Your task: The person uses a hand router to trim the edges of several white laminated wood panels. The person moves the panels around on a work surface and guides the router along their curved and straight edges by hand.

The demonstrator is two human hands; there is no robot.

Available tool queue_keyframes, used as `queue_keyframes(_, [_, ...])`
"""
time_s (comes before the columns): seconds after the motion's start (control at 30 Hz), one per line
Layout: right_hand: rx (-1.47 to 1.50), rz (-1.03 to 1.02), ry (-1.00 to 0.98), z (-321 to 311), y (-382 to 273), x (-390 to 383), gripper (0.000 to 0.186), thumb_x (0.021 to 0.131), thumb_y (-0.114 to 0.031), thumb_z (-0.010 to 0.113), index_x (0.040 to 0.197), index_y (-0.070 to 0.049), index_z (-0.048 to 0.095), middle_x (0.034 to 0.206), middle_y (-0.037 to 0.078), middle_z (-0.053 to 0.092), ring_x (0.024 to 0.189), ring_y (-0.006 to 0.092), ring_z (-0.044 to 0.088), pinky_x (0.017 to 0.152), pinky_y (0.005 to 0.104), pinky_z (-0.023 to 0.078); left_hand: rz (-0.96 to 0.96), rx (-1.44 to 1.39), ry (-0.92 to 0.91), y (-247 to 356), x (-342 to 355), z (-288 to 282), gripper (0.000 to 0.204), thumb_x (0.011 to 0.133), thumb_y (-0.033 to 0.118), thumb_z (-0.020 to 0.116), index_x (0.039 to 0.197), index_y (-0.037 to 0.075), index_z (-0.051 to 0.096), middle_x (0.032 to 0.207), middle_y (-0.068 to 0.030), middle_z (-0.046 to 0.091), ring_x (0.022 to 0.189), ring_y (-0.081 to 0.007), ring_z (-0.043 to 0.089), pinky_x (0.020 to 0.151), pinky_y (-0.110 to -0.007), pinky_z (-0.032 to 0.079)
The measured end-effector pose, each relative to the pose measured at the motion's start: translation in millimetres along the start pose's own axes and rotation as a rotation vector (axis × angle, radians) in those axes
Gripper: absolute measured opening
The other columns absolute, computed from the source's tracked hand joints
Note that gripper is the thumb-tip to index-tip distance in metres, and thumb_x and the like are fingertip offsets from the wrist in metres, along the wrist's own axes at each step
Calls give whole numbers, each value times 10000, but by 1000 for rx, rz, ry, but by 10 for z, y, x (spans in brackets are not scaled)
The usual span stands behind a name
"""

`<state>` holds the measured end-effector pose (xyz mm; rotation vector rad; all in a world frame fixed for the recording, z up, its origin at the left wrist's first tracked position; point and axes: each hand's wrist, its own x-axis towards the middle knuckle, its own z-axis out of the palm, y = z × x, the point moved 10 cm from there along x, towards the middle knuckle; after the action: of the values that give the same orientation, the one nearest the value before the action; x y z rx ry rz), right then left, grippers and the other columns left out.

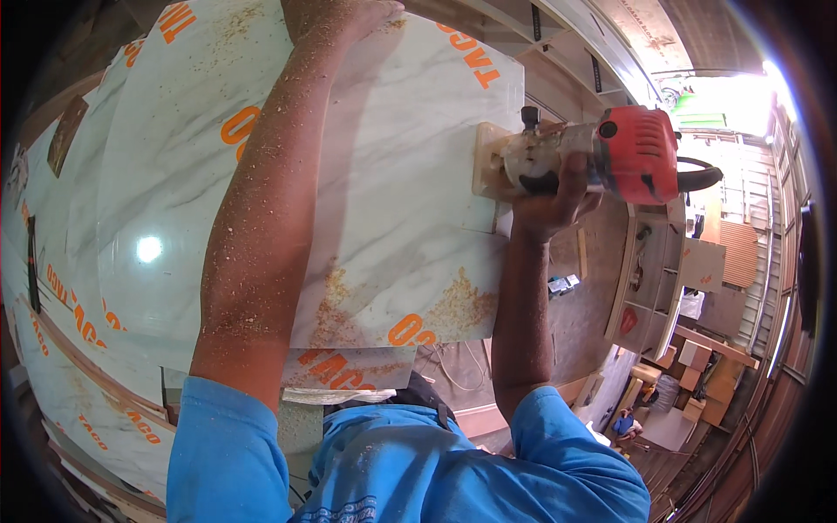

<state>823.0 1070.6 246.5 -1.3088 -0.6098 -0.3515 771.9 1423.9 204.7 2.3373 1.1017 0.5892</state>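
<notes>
A palm router (pixel 593 157) with a red motor housing, a grey metal body and a pale square base sits at the right edge of a glossy white marble-patterned panel (pixel 410 183). My right hand (pixel 558 199) is closed around its body from the near side. The bit is hidden. At the top of the view, my left hand (pixel 344 19) lies on the panel's far part, fingers stretched to the right and partly cut off by the picture's edge. Sawdust (pixel 462 301) is scattered over the panel and clings to my left forearm.
More marble-patterned sheets (pixel 83 383) lie stacked at the left. A black power cord (pixel 700 177) leaves the router's rear. Open cabinet frames (pixel 645 270) stand beyond on the right, with wood offcuts (pixel 697 362) farther off. Another person (pixel 626 425) is low at the far right.
</notes>
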Motion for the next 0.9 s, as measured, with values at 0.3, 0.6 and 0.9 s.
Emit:
queue_keyframes(0.3, [24, 12, 26, -55, 378, 229, 386, 860, -221, 763, 1104, 51, 639, 965, 84, 655, 855, 166, 642, 776, 339, 548, 48, 29, 68, -18, 22, -15, 446, 650, 520, 879, 726, 100, 751, 829, -146, 753, 883, -295, 723, 937, -394, 496])
queue_keyframes(0.6, [36, 17, 7, 107, 340, 271, 410, 873, -243, 752, 1130, 55, 639, 995, 92, 652, 876, 174, 640, 783, 336, 549, 48, 21, 68, -88, 18, -49, 452, 642, 521, 884, 730, 100, 746, 830, -148, 749, 895, -289, 722, 936, -402, 492])
queue_keyframes(0.9, [-11, 24, 15, -1, 417, 309, 363, 875, -216, 744, 1106, 51, 659, 996, 90, 653, 874, 178, 637, 807, 331, 544, 45, 3, 47, -22, -7, -11, 424, 666, 486, 873, 722, 90, 731, 828, -148, 748, 877, -289, 716, 935, -403, 487])
